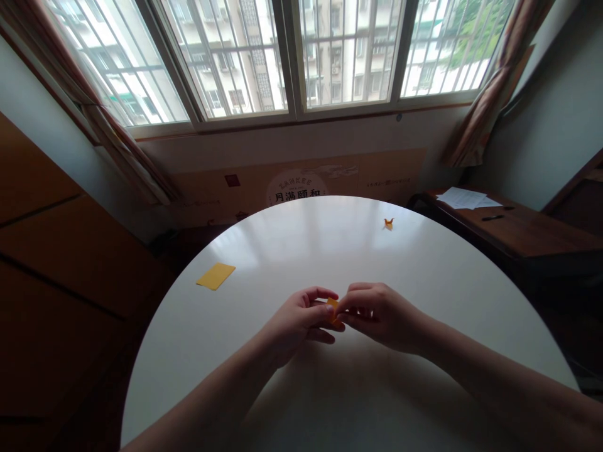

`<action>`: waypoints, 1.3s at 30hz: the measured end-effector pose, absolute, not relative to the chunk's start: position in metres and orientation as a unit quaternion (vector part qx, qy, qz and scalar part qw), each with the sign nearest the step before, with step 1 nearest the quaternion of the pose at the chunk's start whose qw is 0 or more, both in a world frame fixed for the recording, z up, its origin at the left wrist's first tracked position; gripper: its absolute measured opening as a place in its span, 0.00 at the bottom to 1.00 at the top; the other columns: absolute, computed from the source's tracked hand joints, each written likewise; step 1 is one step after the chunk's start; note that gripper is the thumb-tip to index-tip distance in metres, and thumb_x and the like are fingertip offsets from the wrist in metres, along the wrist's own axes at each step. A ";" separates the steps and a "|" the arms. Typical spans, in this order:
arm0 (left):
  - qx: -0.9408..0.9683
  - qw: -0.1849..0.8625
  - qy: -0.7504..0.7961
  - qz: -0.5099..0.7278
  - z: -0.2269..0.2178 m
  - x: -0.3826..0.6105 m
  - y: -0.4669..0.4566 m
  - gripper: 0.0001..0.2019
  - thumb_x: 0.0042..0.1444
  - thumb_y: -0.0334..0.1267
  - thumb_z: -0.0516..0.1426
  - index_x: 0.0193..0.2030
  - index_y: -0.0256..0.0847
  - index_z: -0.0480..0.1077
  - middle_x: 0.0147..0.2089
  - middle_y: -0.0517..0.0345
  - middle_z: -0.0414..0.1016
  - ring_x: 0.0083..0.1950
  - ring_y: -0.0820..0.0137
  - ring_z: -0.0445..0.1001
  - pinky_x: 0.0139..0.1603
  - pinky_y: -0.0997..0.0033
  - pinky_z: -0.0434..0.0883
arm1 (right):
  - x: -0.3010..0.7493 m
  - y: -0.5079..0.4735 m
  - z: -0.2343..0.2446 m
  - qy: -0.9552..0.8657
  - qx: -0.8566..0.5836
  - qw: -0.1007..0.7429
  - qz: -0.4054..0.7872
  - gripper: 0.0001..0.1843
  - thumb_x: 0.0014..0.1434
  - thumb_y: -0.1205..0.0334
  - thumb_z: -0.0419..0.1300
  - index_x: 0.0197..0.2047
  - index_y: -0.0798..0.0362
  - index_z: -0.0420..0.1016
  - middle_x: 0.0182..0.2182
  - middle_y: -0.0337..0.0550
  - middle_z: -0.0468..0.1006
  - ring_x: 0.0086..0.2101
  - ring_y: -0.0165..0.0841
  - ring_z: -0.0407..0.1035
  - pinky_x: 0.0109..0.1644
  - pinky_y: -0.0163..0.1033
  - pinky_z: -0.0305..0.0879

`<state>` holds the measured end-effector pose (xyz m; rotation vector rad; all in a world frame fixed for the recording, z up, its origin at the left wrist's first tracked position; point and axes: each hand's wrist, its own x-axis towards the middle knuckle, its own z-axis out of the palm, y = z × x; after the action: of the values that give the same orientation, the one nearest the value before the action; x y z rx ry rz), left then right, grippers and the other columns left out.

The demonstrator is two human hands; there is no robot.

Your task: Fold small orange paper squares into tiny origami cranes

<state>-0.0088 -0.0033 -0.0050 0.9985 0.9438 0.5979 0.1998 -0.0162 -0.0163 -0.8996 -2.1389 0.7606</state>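
A small folded piece of orange-yellow origami paper [332, 303] is held between my two hands, above the near middle of the white round table [264, 402]. My left hand [306, 317] pinches it between the thumb and the fingers behind it. From the other side, the fingertips of my right hand [377, 314] close on the paper's right edge. Much of the paper is covered by fingers, so its folded shape cannot be made out. Over on the left of the table lies a flat yellow stack or sheet of square paper [216, 276].
Toward the table's far right stands a small folded orange paper figure [389, 223]. A wooden side table [532, 232] at the right bears white papers [466, 198] and a dark pen [492, 218]. Behind the table, a printed cardboard panel [391, 179] leans below the barred window.
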 end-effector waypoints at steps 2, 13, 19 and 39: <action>0.454 0.731 0.426 0.278 -0.006 -0.009 -0.003 0.15 0.54 0.37 0.66 0.46 0.35 0.71 0.38 0.49 0.80 0.38 0.67 0.80 0.31 0.74 0.77 | 0.199 -0.016 -0.017 -0.823 -0.344 0.346 0.289 0.07 0.62 0.67 0.63 0.41 0.52 0.83 0.32 0.41 0.78 0.28 0.27 0.69 0.32 0.31 0.64; 0.466 0.719 0.429 0.286 -0.007 -0.006 -0.004 0.17 0.47 0.42 0.69 0.37 0.37 0.67 0.30 0.54 0.78 0.29 0.73 0.74 0.24 0.80 0.70 | 0.200 -0.019 -0.015 -0.845 -0.337 0.349 0.224 0.08 0.64 0.66 0.62 0.43 0.48 0.82 0.34 0.40 0.79 0.30 0.28 0.71 0.34 0.32 0.65; 0.468 0.718 0.430 0.285 -0.008 -0.006 -0.004 0.17 0.48 0.41 0.69 0.38 0.38 0.67 0.31 0.53 0.78 0.31 0.71 0.75 0.27 0.78 0.71 | 0.200 -0.017 -0.016 -0.836 -0.331 0.353 0.257 0.05 0.63 0.63 0.64 0.40 0.50 0.82 0.36 0.42 0.79 0.31 0.28 0.72 0.34 0.32 0.67; 0.932 0.272 0.218 0.101 0.018 -0.019 -0.013 0.17 0.63 0.27 0.55 0.51 0.47 0.79 0.53 0.53 0.81 0.54 0.61 0.75 0.58 0.62 0.69 | 0.225 -0.005 -0.009 -0.900 -0.315 0.135 0.270 0.06 0.63 0.63 0.64 0.41 0.47 0.84 0.35 0.39 0.83 0.33 0.30 0.75 0.37 0.33 0.64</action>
<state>-0.0191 -0.0130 0.0177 2.5082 0.5861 0.2721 0.2249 -0.0048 -0.0089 -0.9118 -2.6074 0.7832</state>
